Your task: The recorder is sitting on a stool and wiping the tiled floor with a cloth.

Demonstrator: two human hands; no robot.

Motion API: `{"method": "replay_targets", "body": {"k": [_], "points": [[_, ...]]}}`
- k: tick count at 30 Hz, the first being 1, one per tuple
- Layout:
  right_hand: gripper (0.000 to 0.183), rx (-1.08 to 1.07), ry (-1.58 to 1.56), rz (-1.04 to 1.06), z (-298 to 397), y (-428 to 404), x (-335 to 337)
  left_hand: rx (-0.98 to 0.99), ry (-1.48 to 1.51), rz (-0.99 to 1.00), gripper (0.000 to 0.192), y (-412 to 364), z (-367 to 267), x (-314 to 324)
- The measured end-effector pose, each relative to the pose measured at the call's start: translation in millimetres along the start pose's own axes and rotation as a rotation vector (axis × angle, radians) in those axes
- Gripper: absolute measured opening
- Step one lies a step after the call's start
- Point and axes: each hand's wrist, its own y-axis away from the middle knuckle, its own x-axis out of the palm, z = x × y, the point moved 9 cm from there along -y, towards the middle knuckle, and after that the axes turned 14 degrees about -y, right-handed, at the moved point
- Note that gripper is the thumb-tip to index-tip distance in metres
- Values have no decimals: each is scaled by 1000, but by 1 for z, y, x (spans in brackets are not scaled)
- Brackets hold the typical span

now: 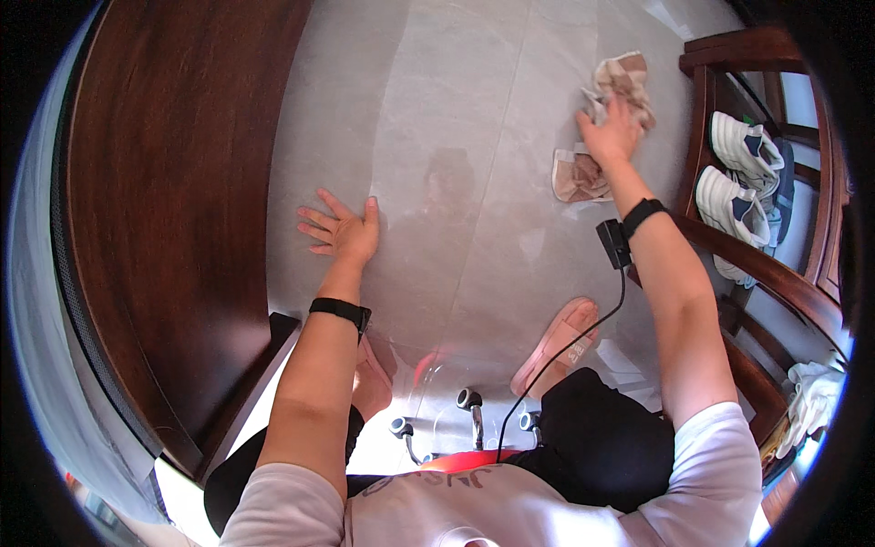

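Note:
My right hand (615,133) presses on a crumpled beige and brown cloth (623,75) on the grey tile floor (437,137), at the upper right. Part of the cloth, with a pale edge, spreads out below that hand (577,178); whether it is one cloth or two I cannot tell. My left hand (348,229) lies palm down on the floor at the left of centre, fingers spread, holding nothing. Both wrists wear black straps, and a small black device (613,244) with a cable hangs at the right one.
Dark wooden furniture (184,171) borders the floor at the left. At the right, a wooden rack (745,51) holds white shoes (731,205). My slippered feet and a red-seated stool with casters (469,398) are below. White cloth (810,403) hangs at the lower right.

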Motion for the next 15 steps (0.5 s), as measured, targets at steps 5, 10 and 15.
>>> {"method": "replay_targets", "body": {"k": [5, 10, 15], "points": [[71, -658, -79, 314, 149, 53, 40, -11, -28, 27, 105, 1, 1, 1], [67, -1159, -166, 689, 205, 219, 66, -5, 2, -21, 107, 4, -4, -9], [58, -1013, -317, 1199, 171, 298, 51, 43, 64, 60, 104, 5, -9, -8]]}}
